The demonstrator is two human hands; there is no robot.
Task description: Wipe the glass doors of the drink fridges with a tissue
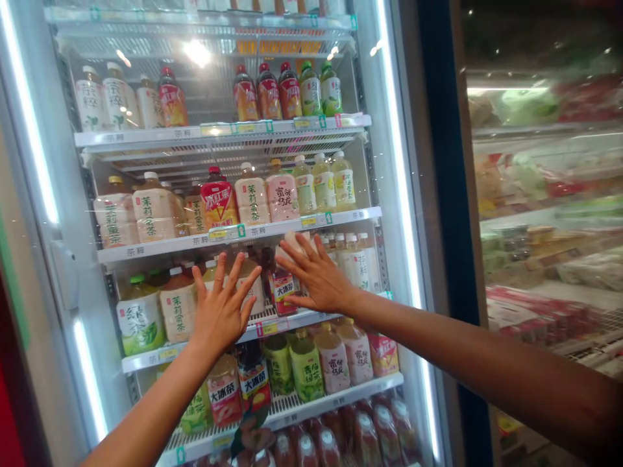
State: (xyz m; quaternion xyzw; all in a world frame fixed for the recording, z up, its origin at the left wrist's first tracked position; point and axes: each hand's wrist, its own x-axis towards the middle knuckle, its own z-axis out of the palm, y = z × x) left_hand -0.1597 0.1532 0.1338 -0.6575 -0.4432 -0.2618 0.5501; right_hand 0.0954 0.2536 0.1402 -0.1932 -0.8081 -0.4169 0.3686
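Both my hands lie flat against the glass door of a drinks cooler, fingers spread. My left hand is open, level with the third shelf, over a tea bottle with a beige label. My right hand is open too, its fingers pointing left over a red-labelled bottle and some white-capped bottles. Neither hand holds anything.
Behind the glass, several wire shelves carry large tea and juice bottles. A white handle sits on the door's left frame. A dark post divides this cooler from a second glass case of packaged foods at right.
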